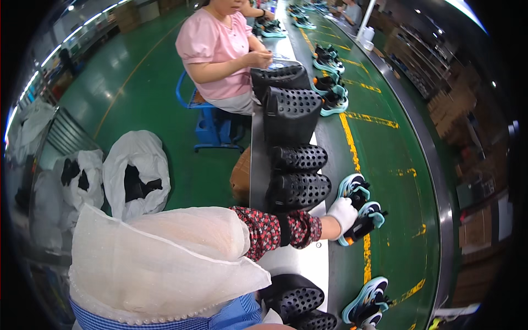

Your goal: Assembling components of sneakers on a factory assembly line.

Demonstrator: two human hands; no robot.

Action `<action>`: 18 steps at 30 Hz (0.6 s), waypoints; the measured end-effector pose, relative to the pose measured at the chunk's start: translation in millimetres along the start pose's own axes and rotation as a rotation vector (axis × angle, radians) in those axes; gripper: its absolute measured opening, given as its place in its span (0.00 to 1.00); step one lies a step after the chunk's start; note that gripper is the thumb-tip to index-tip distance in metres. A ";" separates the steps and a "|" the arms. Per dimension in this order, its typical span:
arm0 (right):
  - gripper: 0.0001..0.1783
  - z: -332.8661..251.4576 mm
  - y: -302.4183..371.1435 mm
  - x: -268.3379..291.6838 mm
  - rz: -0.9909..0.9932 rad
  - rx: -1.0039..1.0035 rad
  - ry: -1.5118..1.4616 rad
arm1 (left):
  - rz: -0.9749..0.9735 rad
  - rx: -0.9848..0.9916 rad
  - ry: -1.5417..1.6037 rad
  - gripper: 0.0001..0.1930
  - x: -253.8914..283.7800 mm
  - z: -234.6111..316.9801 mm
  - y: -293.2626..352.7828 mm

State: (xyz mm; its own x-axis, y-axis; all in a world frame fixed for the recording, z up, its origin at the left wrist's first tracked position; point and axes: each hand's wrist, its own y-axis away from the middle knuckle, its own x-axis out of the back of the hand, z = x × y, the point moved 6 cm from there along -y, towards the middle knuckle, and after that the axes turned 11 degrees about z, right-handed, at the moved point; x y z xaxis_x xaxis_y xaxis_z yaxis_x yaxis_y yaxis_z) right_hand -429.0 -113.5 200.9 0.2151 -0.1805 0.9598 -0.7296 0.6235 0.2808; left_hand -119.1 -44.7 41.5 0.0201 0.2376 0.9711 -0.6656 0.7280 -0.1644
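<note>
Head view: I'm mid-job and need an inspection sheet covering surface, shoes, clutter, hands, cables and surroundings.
Surface: green belt with worn yellow markings, beside a metal ledge.
Job's things: black-and-teal shoes spaced along the belt.
Clutter: black perforated forms along the ledge; white sacks on the floor.
Hands: left hand, white-gloved, touching a shoe, grip unclear; right hand cannot be made out.
Cables: nothing seen.
Surroundings: co-worker in pink, seated on a blue stool.

Shoe factory: sneakers (376, 290) along a conveyor (397, 184)
</note>
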 end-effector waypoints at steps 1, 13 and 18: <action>0.20 8.1 -11.6 -7.0 0.011 0.058 0.021 | 0.060 0.007 0.007 0.17 9.2 -1.9 2.7; 0.23 40.7 -79.3 -93.1 -0.167 0.287 0.294 | -0.145 -0.316 -0.134 0.12 -16.3 39.9 -23.9; 0.17 57.4 -81.7 -92.1 -0.198 0.144 0.265 | 0.057 -0.456 0.100 0.21 -49.3 91.0 -16.1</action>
State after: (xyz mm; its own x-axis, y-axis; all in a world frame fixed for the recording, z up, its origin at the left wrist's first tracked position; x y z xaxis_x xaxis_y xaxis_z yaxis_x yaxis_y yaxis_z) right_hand -426.5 -191.4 89.8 0.5082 -0.0715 0.8583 -0.7371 0.4792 0.4764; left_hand -177.2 -126.6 12.0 0.0794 0.3296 0.9408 -0.2727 0.9150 -0.2975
